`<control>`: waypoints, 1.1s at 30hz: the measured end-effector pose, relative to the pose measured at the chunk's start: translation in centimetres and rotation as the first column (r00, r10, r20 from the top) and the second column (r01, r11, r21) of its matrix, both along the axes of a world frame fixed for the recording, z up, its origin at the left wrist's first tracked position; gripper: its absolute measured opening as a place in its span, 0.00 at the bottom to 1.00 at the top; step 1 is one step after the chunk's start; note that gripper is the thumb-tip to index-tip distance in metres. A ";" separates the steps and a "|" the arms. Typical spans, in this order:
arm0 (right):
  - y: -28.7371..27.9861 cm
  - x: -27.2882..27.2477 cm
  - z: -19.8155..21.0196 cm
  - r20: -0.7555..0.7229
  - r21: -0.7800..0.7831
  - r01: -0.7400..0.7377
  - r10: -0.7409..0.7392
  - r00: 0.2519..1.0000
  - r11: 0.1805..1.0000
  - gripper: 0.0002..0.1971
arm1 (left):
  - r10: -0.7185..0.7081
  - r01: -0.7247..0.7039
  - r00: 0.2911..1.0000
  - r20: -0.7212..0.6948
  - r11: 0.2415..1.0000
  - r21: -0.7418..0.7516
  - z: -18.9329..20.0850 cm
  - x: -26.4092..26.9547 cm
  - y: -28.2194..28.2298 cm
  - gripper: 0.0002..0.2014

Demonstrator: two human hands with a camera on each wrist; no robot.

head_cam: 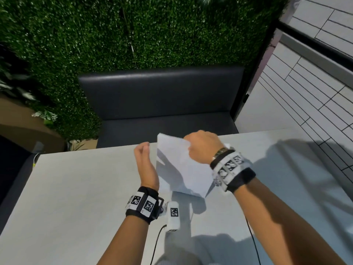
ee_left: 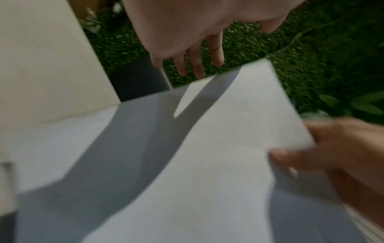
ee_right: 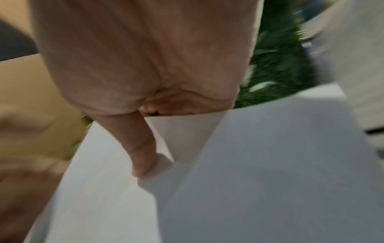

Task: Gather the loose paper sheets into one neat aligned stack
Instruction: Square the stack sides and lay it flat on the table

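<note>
A bundle of white paper sheets [head_cam: 177, 165] is held tilted above the pale table [head_cam: 76, 188], its lower edge near the tabletop. My right hand [head_cam: 200, 146] grips the sheets' upper right edge, thumb on the near face [ee_right: 143, 157] and fingers behind. My left hand [head_cam: 145, 161] stands on edge just left of the sheets with straight fingers [ee_left: 195, 64], holding nothing; whether it touches the paper [ee_left: 207, 164] I cannot tell. The wrist views are blurred.
A dark bench seat [head_cam: 162, 96] stands beyond the table's far edge, backed by a green hedge wall [head_cam: 133, 31]. A white device [head_cam: 172, 216] with a cable lies on the table near my left wrist. Tiled floor [head_cam: 315, 83] is to the right.
</note>
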State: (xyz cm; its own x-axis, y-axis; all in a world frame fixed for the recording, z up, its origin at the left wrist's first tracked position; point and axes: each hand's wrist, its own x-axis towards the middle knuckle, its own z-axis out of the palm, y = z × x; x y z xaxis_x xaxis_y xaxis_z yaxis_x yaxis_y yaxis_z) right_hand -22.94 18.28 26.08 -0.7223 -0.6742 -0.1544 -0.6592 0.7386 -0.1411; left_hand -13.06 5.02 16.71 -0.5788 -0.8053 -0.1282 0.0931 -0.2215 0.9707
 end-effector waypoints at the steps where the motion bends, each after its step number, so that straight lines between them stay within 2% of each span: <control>1: 1.0 -0.5 -0.1 0.016 -0.077 0.059 -0.058 0.998 0.995 0.13 | 0.033 -0.033 0.999 0.014 0.998 0.050 -0.7 0.4 -0.7 0.12; 3: 3.6 -1.5 -0.5 0.135 -0.303 0.198 -0.164 0.977 0.932 0.11 | 0.054 -0.069 0.994 0.098 0.985 0.157 -2.2 1.3 -1.9 0.26; 4: 4.8 -1.8 -0.9 0.244 -0.437 0.280 -0.188 0.952 0.855 0.10 | 0.043 -0.072 0.989 0.140 0.976 0.205 -2.8 1.8 -2.5 0.33; 5: 5.7 -1.9 -1.3 0.362 -0.544 0.375 -0.193 0.912 0.751 0.10 | 0.021 -0.060 0.988 0.153 0.966 0.253 -3.3 2.1 -3.0 0.39; 7: 7.2 -1.9 -2.7 0.580 -0.644 0.557 -0.140 0.802 0.525 0.10 | -0.046 0.001 0.992 0.118 0.936 0.352 -4.4 2.7 -4.0 0.48; 8: 7.8 -1.9 -3.4 0.659 -0.648 0.630 -0.099 0.745 0.427 0.11 | -0.094 0.058 0.993 0.070 0.911 0.408 -4.6 3.0 -4.4 0.48; 10: 8.5 -1.7 -4.9 0.754 -0.613 0.725 -0.041 0.655 0.313 0.13 | -0.213 0.197 0.977 -0.013 0.879 0.434 -4.7 3.2 -5.1 0.36; 12: 8.6 -0.8 -6.3 0.780 -0.598 0.763 -0.040 0.625 0.246 0.15 | -0.288 0.260 0.955 0.070 0.926 0.274 -4.2 3.3 -5.2 0.21; 14: 8.4 0.4 -7.6 0.733 -0.645 0.741 -0.125 0.669 0.184 0.11 | -0.229 0.219 0.959 0.167 0.973 0.076 -4.0 3.3 -4.8 0.15; 15: 8.2 1.2 -8.4 0.708 -0.665 0.729 -0.172 0.685 0.163 0.10 | -0.180 0.181 0.968 0.174 0.983 0.007 -4.0 3.4 -4.5 0.14; 17: 8.0 2.5 -10.2 0.719 -0.654 0.748 -0.216 0.661 0.110 0.09 | -0.124 0.135 0.978 0.168 0.990 -0.052 -4.6 3.7 -3.9 0.14; 21: 8.4 3.8 -13.7 0.810 -0.563 0.825 -0.166 0.563 0.048 0.22 | -0.198 0.211 0.955 0.221 0.977 -0.041 -6.9 5.2 -3.9 0.17; 25: 8.5 4.0 -15.7 0.870 -0.457 0.883 -0.155 0.469 0.107 0.26 | -0.229 0.234 0.923 0.308 0.972 0.020 -9.0 5.7 -4.1 0.17; 28: 8.4 3.6 -16.4 0.860 -0.459 0.874 -0.166 0.482 0.162 0.19 | -0.259 0.277 0.894 0.365 0.961 0.005 -9.6 5.5 -4.0 0.14; 30: 8.2 3.7 -16.8 0.856 -0.464 0.872 -0.173 0.486 0.153 0.19 | -0.262 0.267 0.891 0.370 0.963 0.039 -10.0 5.4 -3.8 0.10; 33: 7.7 3.6 -16.8 0.834 -0.507 0.849 -0.166 0.527 0.150 0.21 | -0.244 0.246 0.899 0.363 0.968 0.040 -10.2 5.2 -3.9 0.13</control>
